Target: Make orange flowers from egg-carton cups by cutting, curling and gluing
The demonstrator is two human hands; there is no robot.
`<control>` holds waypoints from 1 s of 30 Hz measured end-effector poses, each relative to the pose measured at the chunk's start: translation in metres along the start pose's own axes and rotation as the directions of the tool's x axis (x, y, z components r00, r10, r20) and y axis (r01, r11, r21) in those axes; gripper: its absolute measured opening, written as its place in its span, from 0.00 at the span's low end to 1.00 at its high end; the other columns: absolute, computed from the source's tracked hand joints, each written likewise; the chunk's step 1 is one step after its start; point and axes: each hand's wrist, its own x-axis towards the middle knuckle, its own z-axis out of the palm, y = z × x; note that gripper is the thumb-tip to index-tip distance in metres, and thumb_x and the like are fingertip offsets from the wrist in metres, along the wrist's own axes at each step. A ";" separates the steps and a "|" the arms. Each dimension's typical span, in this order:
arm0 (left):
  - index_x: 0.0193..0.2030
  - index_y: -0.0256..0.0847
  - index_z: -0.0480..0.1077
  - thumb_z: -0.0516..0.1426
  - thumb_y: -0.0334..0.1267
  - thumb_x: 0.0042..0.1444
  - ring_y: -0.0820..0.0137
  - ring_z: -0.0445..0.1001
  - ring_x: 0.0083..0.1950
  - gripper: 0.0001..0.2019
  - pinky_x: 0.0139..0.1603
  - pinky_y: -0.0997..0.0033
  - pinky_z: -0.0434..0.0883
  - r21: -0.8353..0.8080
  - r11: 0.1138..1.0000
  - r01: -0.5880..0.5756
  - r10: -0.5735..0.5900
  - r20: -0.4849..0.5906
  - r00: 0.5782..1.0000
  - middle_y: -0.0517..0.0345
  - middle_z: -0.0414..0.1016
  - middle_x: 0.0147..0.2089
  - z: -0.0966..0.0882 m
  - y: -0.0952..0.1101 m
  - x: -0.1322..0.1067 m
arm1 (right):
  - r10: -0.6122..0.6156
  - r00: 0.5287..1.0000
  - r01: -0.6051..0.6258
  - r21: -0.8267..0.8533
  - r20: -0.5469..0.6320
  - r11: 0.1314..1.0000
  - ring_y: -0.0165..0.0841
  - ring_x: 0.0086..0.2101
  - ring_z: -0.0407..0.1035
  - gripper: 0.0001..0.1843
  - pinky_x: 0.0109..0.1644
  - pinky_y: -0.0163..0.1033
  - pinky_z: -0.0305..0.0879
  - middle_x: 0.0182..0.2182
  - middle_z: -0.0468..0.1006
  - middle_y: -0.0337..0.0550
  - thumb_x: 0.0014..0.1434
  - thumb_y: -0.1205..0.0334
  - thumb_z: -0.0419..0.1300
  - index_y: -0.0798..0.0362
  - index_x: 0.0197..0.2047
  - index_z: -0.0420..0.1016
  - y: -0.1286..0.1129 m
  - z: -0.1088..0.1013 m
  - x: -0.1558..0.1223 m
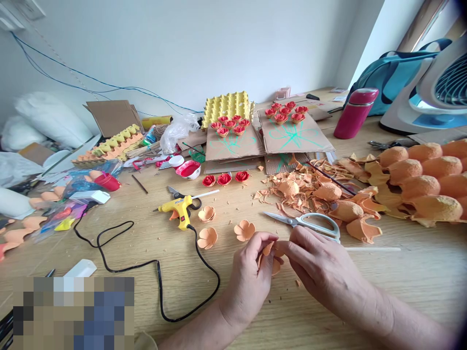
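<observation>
Both hands meet at the front middle of the wooden table [419, 272]. My left hand [250, 274] and my right hand [314, 265] pinch one small orange egg-carton flower piece [272, 255] between their fingertips; much of it is hidden by the fingers. Just beyond the hands lie white-handled scissors [310, 223] and a loose orange cut flower [244, 230]. Two more orange flowers [207, 237] lie to the left, beside a yellow glue gun [179, 207] with a black cord [146, 265].
Orange carton scraps [314, 187] and an orange egg tray [419, 182] fill the right. Red painted flowers [224, 179] sit mid-table and on cardboard sheets [295, 133] behind. A yellow egg tray [228, 104], magenta flask [354, 113], fan [438, 87] and left-side clutter ring the area.
</observation>
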 end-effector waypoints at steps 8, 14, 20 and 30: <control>0.51 0.41 0.69 0.54 0.27 0.64 0.71 0.82 0.38 0.11 0.40 0.74 0.77 0.037 0.998 -0.049 0.050 -0.020 0.999 0.53 0.83 0.45 -0.001 -0.005 -0.001 | -0.002 1.000 0.002 0.001 0.004 1.000 0.34 0.28 0.63 0.13 0.31 0.37 0.60 0.30 0.68 0.42 0.67 0.76 0.51 0.54 0.39 0.75 0.000 0.001 -0.001; 0.46 0.41 0.70 0.56 0.28 0.65 0.71 0.81 0.37 0.07 0.40 0.75 0.76 0.038 0.998 -0.053 0.053 -0.020 0.998 0.56 0.83 0.39 -0.001 -0.003 -0.001 | -0.029 1.000 0.028 -0.043 -0.004 0.999 0.34 0.28 0.62 0.14 0.31 0.37 0.60 0.30 0.67 0.42 0.65 0.77 0.51 0.53 0.36 0.75 0.002 0.004 -0.003; 0.46 0.41 0.70 0.55 0.29 0.66 0.70 0.82 0.39 0.06 0.42 0.73 0.77 0.015 0.998 -0.055 0.056 -0.021 0.998 0.55 0.83 0.41 -0.002 -0.004 -0.001 | -0.027 0.999 0.026 -0.027 -0.026 0.999 0.34 0.28 0.63 0.13 0.32 0.38 0.61 0.30 0.69 0.42 0.67 0.75 0.50 0.54 0.41 0.75 0.002 0.001 0.002; 0.39 0.41 0.68 0.57 0.33 0.67 0.69 0.82 0.39 0.03 0.40 0.73 0.76 -0.024 0.997 -0.080 0.078 -0.056 0.995 0.55 0.82 0.38 -0.001 -0.004 0.000 | 0.001 0.998 -0.001 -0.003 -0.057 1.000 0.33 0.27 0.63 0.15 0.31 0.38 0.60 0.29 0.69 0.42 0.68 0.74 0.50 0.53 0.36 0.75 0.002 0.000 0.002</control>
